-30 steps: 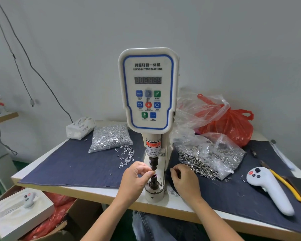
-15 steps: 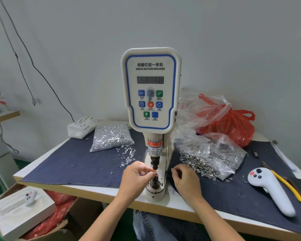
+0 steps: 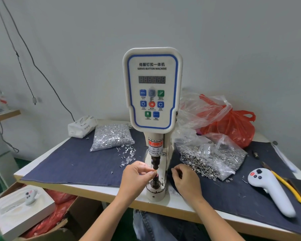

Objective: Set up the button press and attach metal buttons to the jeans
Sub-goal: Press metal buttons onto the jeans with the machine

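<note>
A white servo button machine [image 3: 153, 87] stands at the table's front edge, its punch [image 3: 154, 163] above the lower die [image 3: 155, 182]. My left hand [image 3: 135, 178] pinches a small part between thumb and fingertips right at the gap between punch and die. My right hand [image 3: 186, 180], fingers curled, rests on the dark denim [image 3: 73, 162] just right of the machine base; whether it holds anything is hidden. A clear bag of silver tacks [image 3: 111, 136] lies left of the machine, with loose tacks [image 3: 127, 153] beside it. An open bag of metal buttons [image 3: 210, 157] lies on the right.
A white handheld controller [image 3: 271, 190] and a yellow-handled tool [image 3: 285, 185] lie at the right. A red plastic bag [image 3: 233, 126] sits behind the buttons, a tissue pack [image 3: 81, 126] at back left. A cardboard box with a white tray [image 3: 21, 211] stands below left. Jeans [image 3: 163, 228] lie on my lap.
My left hand has stayed pinching at the die with only slight finger movement. My right hand has not visibly moved.
</note>
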`<state>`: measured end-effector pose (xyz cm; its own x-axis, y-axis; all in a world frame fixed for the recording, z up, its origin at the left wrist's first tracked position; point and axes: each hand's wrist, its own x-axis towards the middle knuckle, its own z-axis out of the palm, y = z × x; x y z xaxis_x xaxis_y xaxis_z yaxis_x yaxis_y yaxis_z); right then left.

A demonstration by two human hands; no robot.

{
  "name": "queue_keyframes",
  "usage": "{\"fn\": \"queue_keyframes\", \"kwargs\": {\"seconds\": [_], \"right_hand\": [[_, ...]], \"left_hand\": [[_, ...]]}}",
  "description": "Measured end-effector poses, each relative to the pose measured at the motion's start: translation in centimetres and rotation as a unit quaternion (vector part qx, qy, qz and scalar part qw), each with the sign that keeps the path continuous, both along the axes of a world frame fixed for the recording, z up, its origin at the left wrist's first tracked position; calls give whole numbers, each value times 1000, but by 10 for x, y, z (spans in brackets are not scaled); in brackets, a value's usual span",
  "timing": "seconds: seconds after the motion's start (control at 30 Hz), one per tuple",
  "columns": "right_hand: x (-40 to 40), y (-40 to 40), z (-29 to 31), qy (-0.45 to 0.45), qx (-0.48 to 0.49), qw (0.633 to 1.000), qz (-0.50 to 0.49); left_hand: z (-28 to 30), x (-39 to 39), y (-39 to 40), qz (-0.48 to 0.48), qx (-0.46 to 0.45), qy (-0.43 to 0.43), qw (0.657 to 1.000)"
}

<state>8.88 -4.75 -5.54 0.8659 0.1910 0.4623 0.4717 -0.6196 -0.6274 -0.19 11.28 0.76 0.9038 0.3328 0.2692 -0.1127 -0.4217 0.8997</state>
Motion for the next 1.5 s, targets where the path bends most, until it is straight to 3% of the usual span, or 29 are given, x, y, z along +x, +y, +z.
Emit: {"fn": "queue_keyframes", "kwargs": {"seconds": [0.2, 0.3, 0.37, 0.47, 0.53, 0.6, 0.7, 0.8, 0.97, 1.07, 1.17, 1.27, 1.37, 1.43, 1.5], "right_hand": [[-1, 0, 1, 0, 16, 1000, 4], [-4, -1, 3, 1, 45, 999, 8], [-6, -1, 4, 6, 55, 998, 9], [-11, -1, 4, 24, 63, 998, 5], [-16, -2, 4, 33, 60, 998, 7], [-21, -4, 4, 42, 54, 998, 7], [-30, -8, 3, 63, 38, 997, 12], [-39, -12, 4, 90, 37, 995, 25], [-58, -23, 14, 93, 78, 991, 57], [-72, -24, 31, 119, 115, 978, 124], [-87, -23, 57, 237, 126, 931, 247], [-96, -22, 77, 308, 99, 900, 294], [-103, -21, 85, 395, 182, 829, 352], [-107, -22, 86, 428, 205, 793, 382], [-110, -24, 85, 425, 194, 788, 401]], "left_hand": [[-1, -7, 2, 27, -25, -6, 999], [-11, -21, 9, 117, 42, 31, 992], [-23, -32, 16, 100, 112, 141, 979], [-43, -44, 18, -1, 213, 364, 907], [-54, -44, 13, -15, 221, 394, 892], [-63, -44, 3, 14, 158, 370, 915], [-74, -46, -13, 76, -27, 334, 939], [-69, -52, -22, 31, -150, 331, 931], [-32, -73, -20, -93, -134, 329, 930], [13, -84, -14, -160, -165, 228, 946], [58, -92, -10, -206, -129, 120, 963], [82, -104, -6, -258, -99, 61, 959], [93, -114, -5, -304, -76, 34, 949], [93, -120, -5, -332, -76, 13, 940], [90, -128, -5, -358, -94, -18, 929]]}}
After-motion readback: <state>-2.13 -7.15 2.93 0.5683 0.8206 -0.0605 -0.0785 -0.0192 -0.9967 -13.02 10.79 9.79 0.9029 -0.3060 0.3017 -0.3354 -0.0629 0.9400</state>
